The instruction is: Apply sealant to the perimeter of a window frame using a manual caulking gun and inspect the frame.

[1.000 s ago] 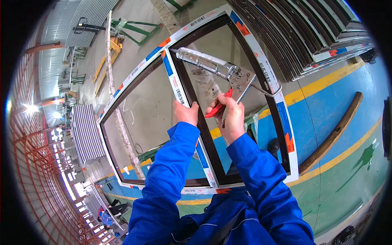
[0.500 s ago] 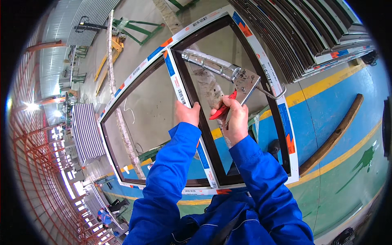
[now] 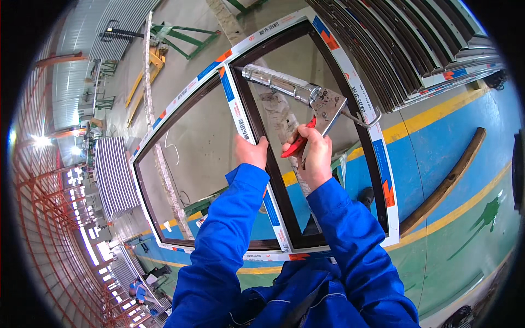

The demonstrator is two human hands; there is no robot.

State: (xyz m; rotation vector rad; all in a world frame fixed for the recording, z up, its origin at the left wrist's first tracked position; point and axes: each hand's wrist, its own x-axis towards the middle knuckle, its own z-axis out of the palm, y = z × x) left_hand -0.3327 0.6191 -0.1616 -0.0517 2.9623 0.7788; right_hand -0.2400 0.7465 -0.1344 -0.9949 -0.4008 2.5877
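A large window frame (image 3: 239, 116) with dark inner edges and white printed film lies across two film-wrapped supports. My left hand (image 3: 251, 151) is closed round its middle bar, thumb on one side and fingers partly hidden. In my right hand (image 3: 317, 153) is a silver caulking gun (image 3: 279, 83) with a red trigger, gripped by its handle. The gun's barrel points up and left over the frame's right opening, its tip close to the middle bar. A bent rod sticks out from its back end, above the frame's right side.
Stacked dark frames (image 3: 404, 49) stand at the upper right. A curved wooden beam (image 3: 445, 177) lies on the blue floor to the right. Green trestles (image 3: 188, 39) and a striped stack of profiles (image 3: 116, 175) are at the left. A person in blue (image 3: 141, 291) is far off, lower left.
The caulking gun has shifted very slightly left and up in my right hand. My left hand has stayed on the middle bar.
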